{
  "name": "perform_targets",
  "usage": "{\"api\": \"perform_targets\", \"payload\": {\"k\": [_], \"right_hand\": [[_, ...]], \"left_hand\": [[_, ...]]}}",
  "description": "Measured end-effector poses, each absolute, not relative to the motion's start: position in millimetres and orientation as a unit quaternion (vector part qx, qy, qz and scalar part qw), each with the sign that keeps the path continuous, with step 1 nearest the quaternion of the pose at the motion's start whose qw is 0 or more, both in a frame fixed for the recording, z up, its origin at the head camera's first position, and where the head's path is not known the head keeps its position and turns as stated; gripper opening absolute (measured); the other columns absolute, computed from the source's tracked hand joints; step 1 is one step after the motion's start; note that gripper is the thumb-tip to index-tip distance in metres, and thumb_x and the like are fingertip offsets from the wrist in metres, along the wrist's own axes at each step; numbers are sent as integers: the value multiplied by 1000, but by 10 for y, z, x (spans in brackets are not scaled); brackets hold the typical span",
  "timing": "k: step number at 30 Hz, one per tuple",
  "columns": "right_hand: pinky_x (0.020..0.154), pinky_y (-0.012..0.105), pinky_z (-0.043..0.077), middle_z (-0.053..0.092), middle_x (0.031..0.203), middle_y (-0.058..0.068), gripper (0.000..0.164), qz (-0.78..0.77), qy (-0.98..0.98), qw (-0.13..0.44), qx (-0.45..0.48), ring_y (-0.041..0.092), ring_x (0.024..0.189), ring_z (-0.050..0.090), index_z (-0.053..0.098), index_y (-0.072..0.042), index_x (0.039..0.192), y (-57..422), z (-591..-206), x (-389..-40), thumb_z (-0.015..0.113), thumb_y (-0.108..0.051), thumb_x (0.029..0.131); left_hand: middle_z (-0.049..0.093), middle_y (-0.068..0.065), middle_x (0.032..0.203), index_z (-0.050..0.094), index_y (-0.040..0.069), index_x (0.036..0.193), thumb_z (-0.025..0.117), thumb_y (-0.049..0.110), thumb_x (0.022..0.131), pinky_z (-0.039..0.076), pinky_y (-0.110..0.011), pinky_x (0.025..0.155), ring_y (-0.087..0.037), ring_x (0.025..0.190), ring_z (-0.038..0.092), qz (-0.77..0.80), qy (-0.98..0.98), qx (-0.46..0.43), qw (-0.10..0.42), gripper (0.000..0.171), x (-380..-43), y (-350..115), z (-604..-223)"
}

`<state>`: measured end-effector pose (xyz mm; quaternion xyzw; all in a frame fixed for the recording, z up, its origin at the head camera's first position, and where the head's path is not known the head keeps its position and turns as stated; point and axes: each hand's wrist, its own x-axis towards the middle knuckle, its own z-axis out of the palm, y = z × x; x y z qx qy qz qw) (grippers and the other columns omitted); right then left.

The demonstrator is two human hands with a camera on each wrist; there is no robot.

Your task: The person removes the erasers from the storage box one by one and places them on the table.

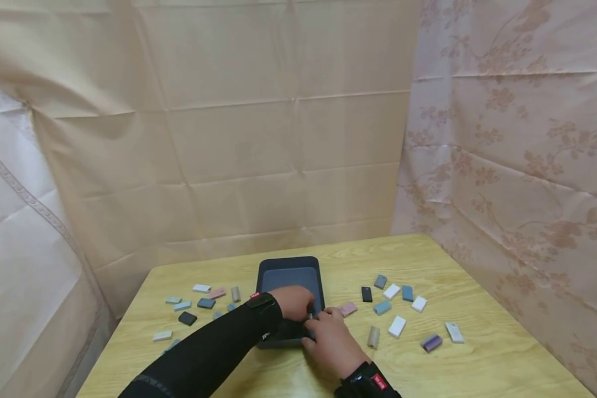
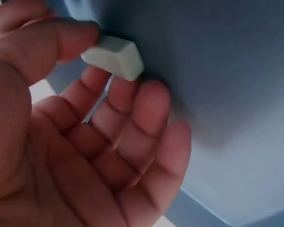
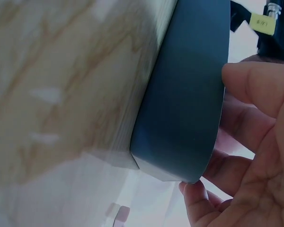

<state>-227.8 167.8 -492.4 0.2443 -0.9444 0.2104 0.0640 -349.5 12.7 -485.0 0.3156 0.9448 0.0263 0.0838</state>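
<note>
A dark blue-grey rectangular tray (image 1: pixel 288 261) stands on the wooden table in front of me. My left hand (image 1: pixel 294 302) reaches down into it. Between thumb and fingertips that hand pinches a small pale block (image 2: pixel 116 56), close to the tray's inside surface (image 2: pixel 227 109); whether the block touches it I cannot tell. My right hand (image 1: pixel 333 340) holds the tray's near right rim, the thumb and fingers at the edge of its side wall (image 3: pixel 184 94). The left forearm and both hands hide the near part of the tray in the head view.
Several small blocks lie scattered left of the tray, among them a black one (image 1: pixel 187 318) and a pink one (image 1: pixel 217 293). Others lie to the right, including a purple one (image 1: pixel 431 342) and a white one (image 1: pixel 397 326). Cloth curtains (image 1: pixel 278 138) hang behind the table (image 1: pixel 368 251).
</note>
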Motion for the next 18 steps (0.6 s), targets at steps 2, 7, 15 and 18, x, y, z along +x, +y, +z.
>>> {"api": "perform_targets", "payload": {"k": [2,7,15,18], "right_hand": [[100,54,47,72,111,6,23,215,-945,54,241,34,119,53,79,-12,114,1689,-4918,-2281,76,-27,97],[104,58,47,72,113,7,24,227,-943,31,242,37,124,53,79,-12,116,1703,-4895,-2275,75,-27,98],[112,59,41,75,114,7,25,212,-945,30,247,39,126,55,79,-11,116,1667,-4876,-2279,74,-27,98],[117,61,36,79,108,4,21,207,-944,31,256,38,123,61,80,-12,112,1652,-4877,-2288,76,-27,97]], "left_hand": [[63,13,76,71,22,83,78,24,85,47,-30,65,-10,69,56,30,947,311,74,8,-3485,31,-4749],[59,9,75,66,21,82,77,22,87,42,-32,62,-11,65,50,64,959,272,42,12,-3448,-378,-4403],[56,4,72,61,15,78,73,17,85,40,-34,62,-15,64,50,79,986,145,-4,14,-3467,-1465,-4258],[44,4,66,51,15,72,68,13,85,31,-33,58,-14,59,39,85,991,102,-8,22,-3496,-1936,-4326]]}}
